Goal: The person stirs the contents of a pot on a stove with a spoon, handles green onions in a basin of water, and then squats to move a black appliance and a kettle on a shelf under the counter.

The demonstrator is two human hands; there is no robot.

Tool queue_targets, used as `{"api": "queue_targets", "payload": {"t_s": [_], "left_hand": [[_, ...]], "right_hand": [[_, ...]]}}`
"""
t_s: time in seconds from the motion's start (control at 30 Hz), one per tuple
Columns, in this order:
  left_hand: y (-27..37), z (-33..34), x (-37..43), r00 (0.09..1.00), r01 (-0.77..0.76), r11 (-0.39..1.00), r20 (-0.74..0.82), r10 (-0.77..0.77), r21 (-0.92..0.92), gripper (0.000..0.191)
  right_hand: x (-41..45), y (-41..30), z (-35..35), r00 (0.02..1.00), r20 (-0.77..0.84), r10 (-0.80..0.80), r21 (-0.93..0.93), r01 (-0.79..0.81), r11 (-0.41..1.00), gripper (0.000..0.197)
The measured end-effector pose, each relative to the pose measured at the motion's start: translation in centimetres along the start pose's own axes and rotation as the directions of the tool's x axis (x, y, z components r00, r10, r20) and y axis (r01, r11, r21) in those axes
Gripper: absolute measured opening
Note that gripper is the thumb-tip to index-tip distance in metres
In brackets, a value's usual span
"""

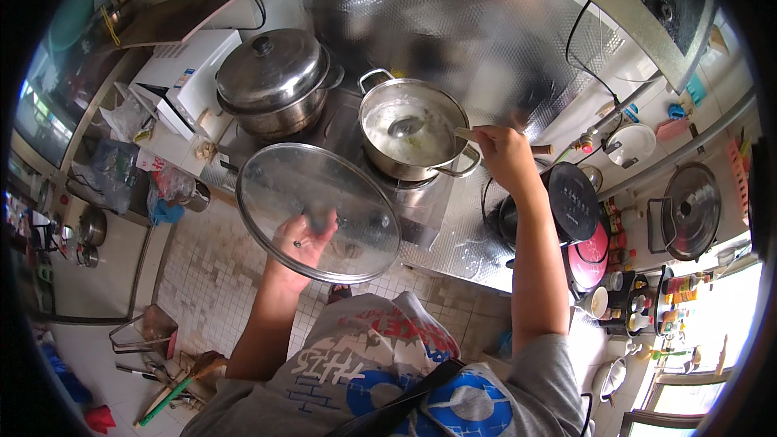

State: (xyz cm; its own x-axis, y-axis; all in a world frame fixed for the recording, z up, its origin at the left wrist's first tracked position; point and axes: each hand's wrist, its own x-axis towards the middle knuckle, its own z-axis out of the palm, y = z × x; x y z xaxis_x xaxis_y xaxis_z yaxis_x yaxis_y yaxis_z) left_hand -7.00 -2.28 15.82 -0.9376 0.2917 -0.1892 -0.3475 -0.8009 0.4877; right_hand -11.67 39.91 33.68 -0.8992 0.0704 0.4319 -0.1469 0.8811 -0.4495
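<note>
My left hand (306,240) holds a round glass pot lid (364,218) by its knob, tilted, in front of the stove. My right hand (501,149) grips the handle of a ladle or large spoon (405,127), whose metal bowl rests in a steel pot (397,164). Whitish, foamy liquid fills the pot, with something greenish in it. The pot stands on the stovetop (419,194), one loop handle just below my right hand.
A large lidded steel pot (273,79) stands left of the open pot, beside a white appliance (200,82). Right of my forearm are a round black appliance (570,203) and a pink round lid (587,258). Foil-like sheeting (376,24) covers the wall behind.
</note>
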Motion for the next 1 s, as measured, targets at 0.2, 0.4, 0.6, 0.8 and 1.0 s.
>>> {"api": "queue_targets", "payload": {"t_s": [0.2, 0.4, 0.6, 0.8, 1.0], "left_hand": [[0.1, -0.3, 0.0, 1.0, 0.006, 1.0, 0.012, -0.006, 0.001, 0.035], [0.0, -0.4, -0.3, 1.0, -0.012, 1.0, 0.004, 0.012, 0.001, 0.033], [0.1, 0.2, -0.6, 0.999, -0.008, 1.0, -0.034, 0.007, -0.018, 0.03], [0.2, 0.9, -0.9, 0.998, -0.028, 0.999, -0.057, 0.026, -0.024, 0.03], [0.4, 0.4, -1.0, 0.998, -0.042, 0.999, -0.051, 0.041, -0.018, 0.03]], "right_hand": [[0.7, 0.1, 0.0, 0.996, 0.056, 0.063, -0.036, -0.061, 0.997, 0.019], [1.2, 0.4, 1.2, 0.995, -0.098, 0.012, 0.034, -0.009, 0.999, 0.018], [1.1, 1.1, 3.1, 1.0, -0.003, 0.02, -0.011, -0.02, 1.0, 0.017], [1.9, 1.1, 3.5, 0.997, -0.081, 0.009, -0.003, -0.01, 1.0, 0.017], [1.7, 1.7, 2.5, 0.997, -0.072, 0.023, 0.015, -0.022, 1.0, 0.018]]}}
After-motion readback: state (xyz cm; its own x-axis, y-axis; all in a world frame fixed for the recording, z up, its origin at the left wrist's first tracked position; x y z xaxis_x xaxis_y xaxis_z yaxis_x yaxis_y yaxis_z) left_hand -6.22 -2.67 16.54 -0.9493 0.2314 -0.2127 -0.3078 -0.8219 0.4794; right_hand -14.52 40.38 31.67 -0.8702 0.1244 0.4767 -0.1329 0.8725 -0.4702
